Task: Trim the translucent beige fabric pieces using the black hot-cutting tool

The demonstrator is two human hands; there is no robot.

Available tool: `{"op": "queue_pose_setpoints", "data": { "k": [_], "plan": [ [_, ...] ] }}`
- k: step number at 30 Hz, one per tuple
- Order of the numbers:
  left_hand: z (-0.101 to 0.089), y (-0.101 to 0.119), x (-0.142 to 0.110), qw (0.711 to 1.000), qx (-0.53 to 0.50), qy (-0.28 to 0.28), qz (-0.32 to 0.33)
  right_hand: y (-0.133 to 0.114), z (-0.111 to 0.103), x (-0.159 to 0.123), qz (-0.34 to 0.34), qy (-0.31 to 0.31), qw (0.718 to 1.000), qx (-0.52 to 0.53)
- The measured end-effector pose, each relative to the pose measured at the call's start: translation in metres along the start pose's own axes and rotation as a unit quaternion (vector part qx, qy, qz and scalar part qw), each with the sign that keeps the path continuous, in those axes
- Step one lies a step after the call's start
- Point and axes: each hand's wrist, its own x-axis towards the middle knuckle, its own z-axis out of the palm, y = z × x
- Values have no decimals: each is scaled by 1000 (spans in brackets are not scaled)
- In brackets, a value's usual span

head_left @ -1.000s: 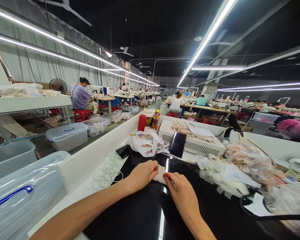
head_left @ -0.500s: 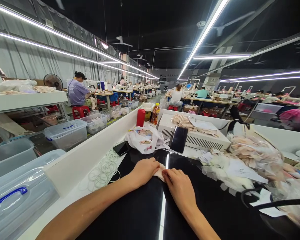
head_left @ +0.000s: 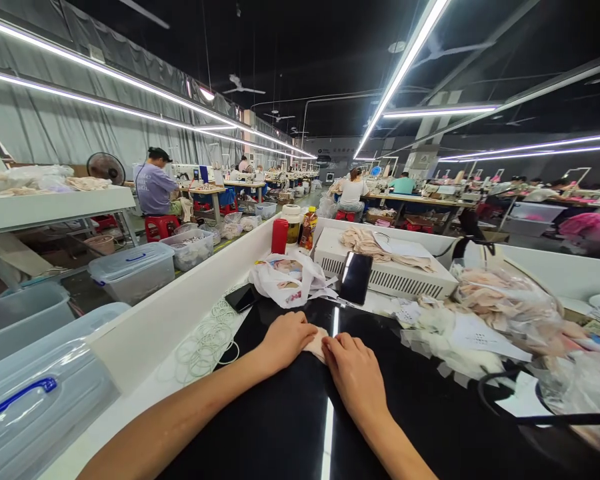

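Note:
A small pale pink piece of fabric [head_left: 317, 345] lies on the glossy black tabletop [head_left: 260, 427], between my two hands. My left hand [head_left: 286, 341] pinches its left edge, with the fingers curled over it. On the other side, my right hand [head_left: 355, 368] has its thumb and fingertips closed on the right edge. Parts of the fabric are covered by my fingers. Just beyond my hands lie a white plastic bag [head_left: 293, 279] and a dark phone [head_left: 357, 277] propped against a white box.
Pale cord loops [head_left: 205, 350] and another black phone [head_left: 243, 297] lie left. The vented white box [head_left: 405, 277] carries stacked fabric pieces. Bagged fabric [head_left: 510, 293] and a black cable [head_left: 560, 420] are at right. A red bottle [head_left: 279, 236] stands at the back corner. Co-workers sit beyond.
Both hands still hold the fabric, and slightly more of it shows between them. The fingers have shifted a little. The whole view has moved very slightly.

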Motion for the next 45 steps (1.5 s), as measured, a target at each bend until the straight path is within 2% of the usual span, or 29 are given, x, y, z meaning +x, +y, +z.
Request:
{"op": "queue_pose_setpoints", "data": {
  "k": [4, 7, 12, 15, 17, 19, 20, 23, 26, 29, 33, 35, 39, 45],
  "plan": [
    [-1, -4, 1, 1000, 5, 30, 2, -6, -13, 0, -5, 24, 999, 32],
    [-5, -5, 0, 999, 2, 47, 19, -18, -38, -11, -14, 22, 997, 69],
    [-19, -7, -10, 996, -27, 68, 60, -41, -96, -61, -34, -46, 987, 153],
    [-23, -12, -15, 992, -44, 79, 86, -44, -126, -100, -37, -96, 975, 196],
    [-24, -12, -20, 990, -49, 87, 96, -36, -146, -126, -7, -143, 962, 231],
    [-25, -7, -27, 989, -48, 91, 111, -20, -166, -153, 96, -200, 931, 288],
    [-24, -1, -31, 988, -46, 88, 119, -10, -175, -166, 151, -189, 925, 294],
    [-18, 26, -45, 984, -43, 72, 154, 28, -199, -203, 301, -139, 907, 260],
    [-5, 66, -62, 977, -55, 43, 200, 63, -211, -233, 360, -73, 913, 179],
    [14, 110, -80, 966, -49, 5, 253, 83, -211, -252, 338, -46, 935, 96],
    [40, 160, -95, 938, -46, -11, 343, 86, -204, -257, 268, -76, 960, 24],
    [49, 179, -96, 928, -55, -23, 367, 85, -202, -256, 244, -92, 965, 5],
    [57, 213, -90, 930, -32, -66, 360, 85, -201, -254, 247, -95, 964, 22],
    [52, 251, -81, 929, 54, -164, 327, 85, -205, -253, 291, -98, 948, 88]
  ]
}}
